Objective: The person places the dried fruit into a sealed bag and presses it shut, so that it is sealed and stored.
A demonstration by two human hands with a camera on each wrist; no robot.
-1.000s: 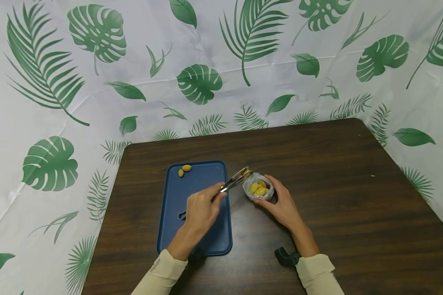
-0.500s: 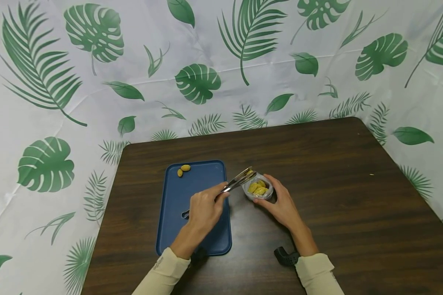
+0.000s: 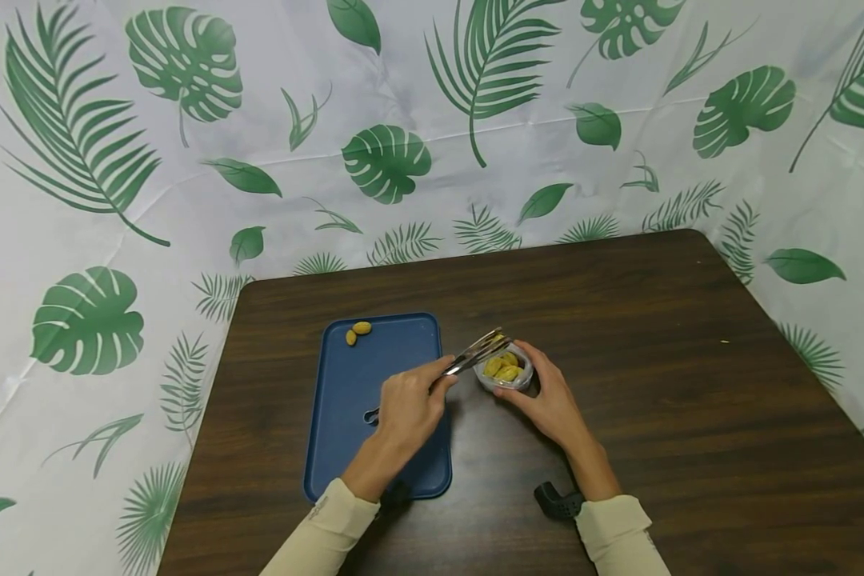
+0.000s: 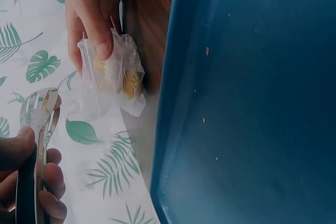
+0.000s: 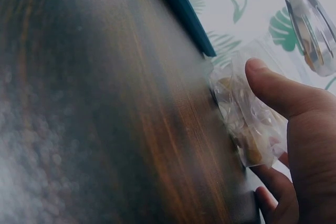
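My left hand (image 3: 412, 406) grips metal tongs (image 3: 473, 354), whose heads overlap the far rim of a clear plastic bag (image 4: 93, 95) in the head view. Between the tong heads, a yellow-brown piece (image 4: 57, 102) shows in the left wrist view. My right hand (image 3: 553, 404) holds the bag from its right side, thumb (image 5: 268, 80) on the near wall and fingers around the far side. Inside the opened bag lie several yellow oval pieces (image 3: 502, 369). The bag sits on the table, just right of a blue tray (image 3: 385, 368).
Two more oval pieces (image 3: 361, 328) lie in the tray's far left corner. Small crumbs (image 4: 204, 120) dot the tray's surface. A tiny yellow scrap (image 3: 724, 342) is on the dark wood table (image 3: 655, 384). A leaf-patterned cloth (image 3: 295, 200) hangs behind the table.
My left hand has moved a little to the right with the tongs, bringing their heads from beside the bag to over its far rim. The right hand and bag stay in place.
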